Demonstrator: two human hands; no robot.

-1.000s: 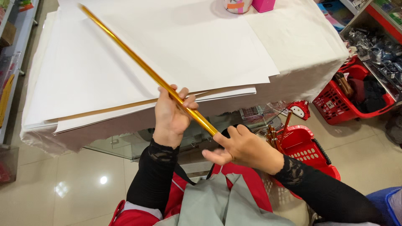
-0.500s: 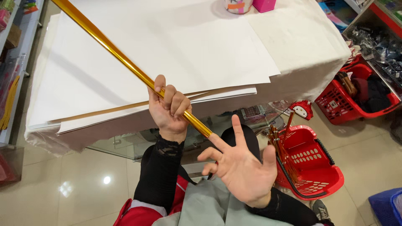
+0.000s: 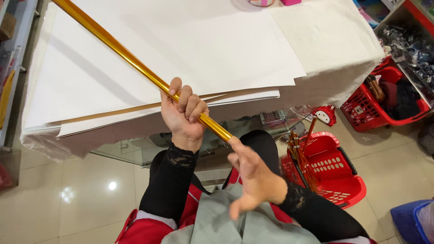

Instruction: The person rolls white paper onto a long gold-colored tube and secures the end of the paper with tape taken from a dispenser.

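A long shiny gold roll (image 3: 122,53) slants from the upper left down toward me, above a stack of large white sheets (image 3: 190,49) on a table. My left hand (image 3: 182,113) is wrapped around the roll near its lower end. My right hand (image 3: 253,177) is open, palm up, with its fingertips at the roll's near end (image 3: 224,135). Both arms wear black lace sleeves.
The table is draped in a white cloth (image 3: 334,54). A red shopping basket (image 3: 327,169) holding several thin gold rolls stands on the tiled floor at my right. Another red basket (image 3: 384,101) sits farther right. A blue bin (image 3: 413,221) is at the bottom right corner.
My right hand has turned from spread fingers pointing up to a palm-up pose touching the roll's end. The left hand keeps its grip and the roll has shifted slightly.
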